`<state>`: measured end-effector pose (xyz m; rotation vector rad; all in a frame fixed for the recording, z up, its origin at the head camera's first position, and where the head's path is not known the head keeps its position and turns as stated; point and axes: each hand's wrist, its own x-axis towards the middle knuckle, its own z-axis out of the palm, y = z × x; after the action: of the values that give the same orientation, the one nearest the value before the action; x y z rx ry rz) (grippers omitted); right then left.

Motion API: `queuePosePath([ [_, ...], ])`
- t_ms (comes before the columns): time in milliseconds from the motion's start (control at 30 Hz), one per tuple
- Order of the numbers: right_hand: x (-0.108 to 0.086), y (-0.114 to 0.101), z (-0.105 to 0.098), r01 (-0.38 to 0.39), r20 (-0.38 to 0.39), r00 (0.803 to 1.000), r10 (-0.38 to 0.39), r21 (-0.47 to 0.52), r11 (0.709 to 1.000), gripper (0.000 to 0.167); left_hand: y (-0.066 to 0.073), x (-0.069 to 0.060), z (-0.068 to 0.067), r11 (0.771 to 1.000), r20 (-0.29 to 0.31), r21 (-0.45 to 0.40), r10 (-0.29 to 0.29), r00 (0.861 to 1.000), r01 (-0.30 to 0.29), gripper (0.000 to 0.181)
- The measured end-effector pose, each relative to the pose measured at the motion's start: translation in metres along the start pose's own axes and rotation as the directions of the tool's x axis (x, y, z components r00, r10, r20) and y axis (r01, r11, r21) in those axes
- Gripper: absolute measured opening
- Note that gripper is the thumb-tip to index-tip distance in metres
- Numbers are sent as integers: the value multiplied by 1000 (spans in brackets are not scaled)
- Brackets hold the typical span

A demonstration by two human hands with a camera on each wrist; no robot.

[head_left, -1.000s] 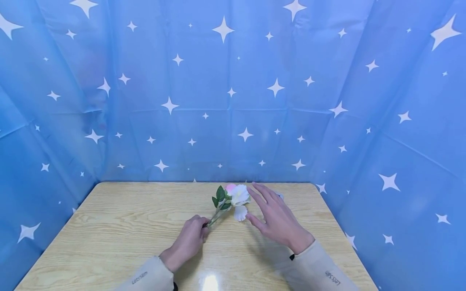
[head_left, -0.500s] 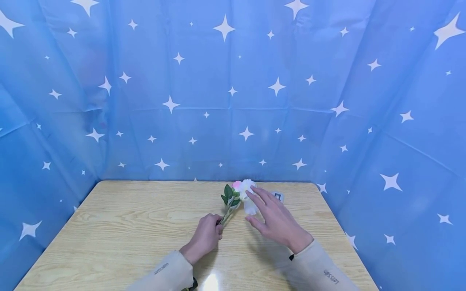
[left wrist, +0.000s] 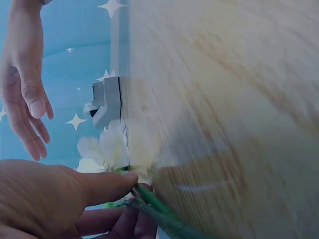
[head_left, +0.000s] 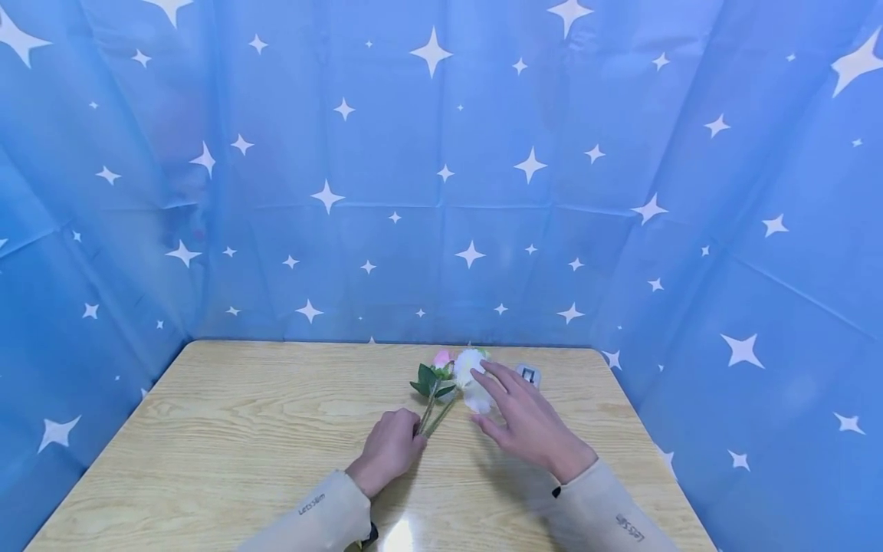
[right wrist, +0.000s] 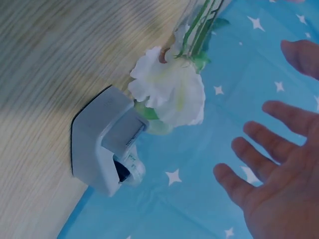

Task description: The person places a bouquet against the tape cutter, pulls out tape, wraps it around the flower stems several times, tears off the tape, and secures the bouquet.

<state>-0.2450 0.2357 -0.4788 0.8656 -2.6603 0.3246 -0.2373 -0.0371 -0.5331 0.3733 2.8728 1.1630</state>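
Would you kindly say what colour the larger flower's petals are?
The petals are white with faint yellow streaks, clearest in the right wrist view.

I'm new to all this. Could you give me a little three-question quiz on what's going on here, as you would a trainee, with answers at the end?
1. Fill the gap: the flower stems are gripped by the person's ____.
2. True or false: the right hand is gripping the grey tape dispenser.
3. What colour is the bud beside the white flower? A) yellow B) pink C) blue

Key:
1. left hand
2. False; its spread fingers stand clear of it.
3. B
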Motion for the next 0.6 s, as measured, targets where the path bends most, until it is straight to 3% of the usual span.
queuePosePath([
  [267, -1, 10, 4, -35, 47, 998, 35, 8, 999, 65, 4, -3, -3, 999, -8, 22, 25, 1000, -25, 46],
  [433, -3, 21, 6, -43, 45, 998, 44, -11, 999, 58, 3, -4, -2, 1000, 7, -10, 21, 1000, -21, 44],
  [600, -6, 33, 8, -48, 35, 998, 48, -15, 999, 55, -3, -1, 2, 1000, -31, -26, 5, 1000, -5, 44],
])
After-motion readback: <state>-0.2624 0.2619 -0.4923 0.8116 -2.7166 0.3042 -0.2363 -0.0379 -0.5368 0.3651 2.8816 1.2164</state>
